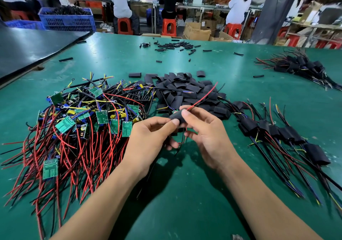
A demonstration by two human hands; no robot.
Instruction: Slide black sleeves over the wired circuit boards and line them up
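**A:** Why are both hands on one piece?

**B:** The left hand (148, 136) pinches the near end of the black sleeve (177, 118) between thumb and fingers. The right hand (205, 134) pinches its far end, just above the tabletop (185, 193). I'd judge one hand steadies while the other draws the tube along. A green corner of the circuit board (174, 111) peeks out the far end, and its red wire (201, 97) trails off far-right.

**A:** And the heaps?

**B:** Stock kept within reach, I'd say. The bare boards (83, 117) lie tangled on the left and the loose sleeves (185, 90) just beyond the hands. The finished ones (277, 130) sit in a row on the right.

**A:** What are the materials like?

**B:** The sleeves are matte, soft, flattened tubes. The boards are stiff, flat and glossy green, with thin red and black leads. The tabletop is a smooth green mat with a slight sheen.
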